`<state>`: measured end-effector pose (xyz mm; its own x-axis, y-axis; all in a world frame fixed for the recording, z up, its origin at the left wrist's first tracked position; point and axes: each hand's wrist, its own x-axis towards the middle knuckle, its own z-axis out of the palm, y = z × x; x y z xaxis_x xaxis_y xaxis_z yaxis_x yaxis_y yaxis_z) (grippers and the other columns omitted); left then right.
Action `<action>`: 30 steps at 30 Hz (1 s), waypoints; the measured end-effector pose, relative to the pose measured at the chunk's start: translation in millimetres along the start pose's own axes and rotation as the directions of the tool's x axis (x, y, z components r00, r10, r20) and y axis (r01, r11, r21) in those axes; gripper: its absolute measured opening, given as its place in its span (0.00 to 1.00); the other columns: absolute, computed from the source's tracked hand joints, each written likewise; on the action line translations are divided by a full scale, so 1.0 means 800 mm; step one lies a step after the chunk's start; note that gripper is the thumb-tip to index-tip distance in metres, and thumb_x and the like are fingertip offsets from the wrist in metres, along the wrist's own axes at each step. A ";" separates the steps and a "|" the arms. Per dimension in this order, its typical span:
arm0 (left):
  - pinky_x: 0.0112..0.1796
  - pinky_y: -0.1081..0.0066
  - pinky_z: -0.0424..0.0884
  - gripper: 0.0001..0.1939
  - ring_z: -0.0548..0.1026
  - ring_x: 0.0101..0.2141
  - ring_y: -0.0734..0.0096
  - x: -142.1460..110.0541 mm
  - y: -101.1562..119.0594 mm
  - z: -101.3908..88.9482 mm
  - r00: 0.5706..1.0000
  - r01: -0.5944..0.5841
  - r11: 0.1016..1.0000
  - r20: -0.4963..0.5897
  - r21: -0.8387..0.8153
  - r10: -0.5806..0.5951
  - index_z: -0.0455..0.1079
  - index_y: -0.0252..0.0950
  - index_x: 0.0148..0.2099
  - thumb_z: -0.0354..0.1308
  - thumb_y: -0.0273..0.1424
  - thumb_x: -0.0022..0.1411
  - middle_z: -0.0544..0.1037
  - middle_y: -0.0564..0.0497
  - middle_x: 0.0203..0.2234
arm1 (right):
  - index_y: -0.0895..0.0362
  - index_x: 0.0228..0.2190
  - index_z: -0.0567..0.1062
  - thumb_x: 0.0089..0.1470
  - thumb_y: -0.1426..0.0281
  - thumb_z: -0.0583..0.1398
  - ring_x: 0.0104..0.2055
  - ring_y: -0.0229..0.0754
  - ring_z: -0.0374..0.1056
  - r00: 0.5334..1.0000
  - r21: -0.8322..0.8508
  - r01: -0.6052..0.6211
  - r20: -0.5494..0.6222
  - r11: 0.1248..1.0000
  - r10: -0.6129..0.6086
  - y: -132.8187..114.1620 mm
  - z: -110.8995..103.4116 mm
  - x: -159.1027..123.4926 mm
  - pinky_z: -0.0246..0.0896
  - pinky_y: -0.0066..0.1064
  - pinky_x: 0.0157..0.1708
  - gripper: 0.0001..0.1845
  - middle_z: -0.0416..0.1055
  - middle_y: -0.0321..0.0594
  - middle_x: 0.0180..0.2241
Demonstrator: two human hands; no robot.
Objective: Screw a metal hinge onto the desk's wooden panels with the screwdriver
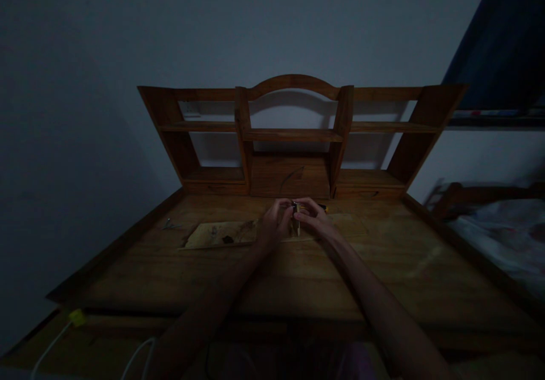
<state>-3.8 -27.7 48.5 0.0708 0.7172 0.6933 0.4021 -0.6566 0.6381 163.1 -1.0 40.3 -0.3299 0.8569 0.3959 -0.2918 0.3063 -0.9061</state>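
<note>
My left hand [276, 221] and my right hand [313, 216] meet over the middle of the desk, fingers bent and closed around one small thing. Between the fingertips is a small dark piece with a pale, narrow strip [298, 228] pointing down; its kind is too dim and small to make out. Beneath the hands lies a flat wooden board [238, 231] with dark stains and a black patch on it. A dark, thin curved line, perhaps a wire [290, 178], rises behind the fingers. Just beyond my right hand shows a black and yellow tool end [324, 208], mostly hidden.
A small metal tool [171, 224] lies on the wooden desk [140, 266] at the left. Along the back stands a wooden shelf unit [293, 136]. A yellow block [77, 317] and white cable [49, 349] are at the front left. Bedding [502, 232] lies at the right.
</note>
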 end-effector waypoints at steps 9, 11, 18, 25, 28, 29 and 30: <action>0.46 0.66 0.70 0.09 0.76 0.43 0.66 0.000 -0.001 0.001 0.997 0.073 0.996 -0.013 0.046 -0.072 0.67 0.41 0.48 0.51 0.37 0.71 0.78 0.50 0.41 | 0.48 0.44 0.76 0.45 0.64 0.71 0.45 0.41 0.72 1.000 -0.006 -0.001 -0.023 1.000 0.001 0.002 -0.002 0.002 0.65 0.34 0.47 0.23 0.74 0.36 0.45; 0.47 0.66 0.70 0.11 0.76 0.45 0.66 0.000 -0.003 0.002 0.998 0.060 0.998 -0.001 0.021 -0.060 0.65 0.40 0.52 0.50 0.36 0.71 0.77 0.49 0.44 | 0.48 0.44 0.76 0.44 0.64 0.71 0.45 0.41 0.71 0.999 -0.009 -0.002 -0.032 1.000 0.002 0.001 -0.002 0.002 0.65 0.34 0.47 0.23 0.74 0.35 0.44; 0.46 0.67 0.70 0.09 0.76 0.44 0.68 0.000 -0.008 0.005 0.998 0.053 0.998 -0.016 0.038 -0.053 0.66 0.41 0.49 0.46 0.35 0.72 0.77 0.50 0.42 | 0.48 0.45 0.76 0.45 0.65 0.71 0.42 0.40 0.71 1.000 -0.019 -0.017 -0.021 1.000 0.016 -0.003 -0.002 0.001 0.65 0.33 0.45 0.23 0.74 0.35 0.44; 0.49 0.66 0.70 0.13 0.76 0.46 0.69 0.001 -0.007 0.006 1.000 0.023 1.000 -0.009 -0.018 -0.023 0.62 0.41 0.56 0.47 0.33 0.72 0.77 0.49 0.44 | 0.48 0.44 0.76 0.45 0.64 0.71 0.44 0.41 0.71 0.999 -0.018 -0.012 -0.033 1.000 0.012 -0.004 -0.001 0.002 0.64 0.34 0.46 0.23 0.74 0.35 0.45; 0.49 0.66 0.69 0.10 0.75 0.46 0.67 0.001 -0.011 0.005 1.000 -0.006 0.999 0.005 0.051 0.006 0.66 0.40 0.51 0.47 0.33 0.72 0.77 0.48 0.44 | 0.48 0.44 0.76 0.45 0.64 0.71 0.42 0.40 0.71 0.999 -0.020 -0.019 -0.029 1.000 0.018 -0.005 -0.001 0.001 0.65 0.34 0.45 0.22 0.74 0.35 0.43; 0.48 0.66 0.70 0.09 0.75 0.45 0.67 0.001 -0.011 0.004 1.000 0.000 0.998 0.006 0.069 0.000 0.66 0.40 0.49 0.47 0.33 0.72 0.77 0.48 0.43 | 0.48 0.44 0.76 0.45 0.64 0.71 0.42 0.40 0.71 0.999 -0.021 -0.020 -0.028 1.000 0.019 -0.005 -0.001 0.001 0.65 0.33 0.45 0.22 0.74 0.35 0.43; 0.47 0.66 0.70 0.09 0.76 0.45 0.67 0.001 -0.011 0.004 1.000 0.014 0.996 0.003 0.083 -0.015 0.67 0.40 0.48 0.47 0.34 0.72 0.77 0.49 0.42 | 0.48 0.44 0.76 0.45 0.64 0.71 0.42 0.40 0.71 0.999 -0.022 -0.021 -0.027 1.000 0.020 -0.005 0.000 0.001 0.65 0.33 0.45 0.22 0.74 0.35 0.43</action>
<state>-4.5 -20.3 42.2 0.0676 0.7273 0.6830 0.4775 -0.6246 0.6179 164.6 -1.8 44.2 -0.3118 0.8738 0.3733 -0.2654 0.2972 -0.9172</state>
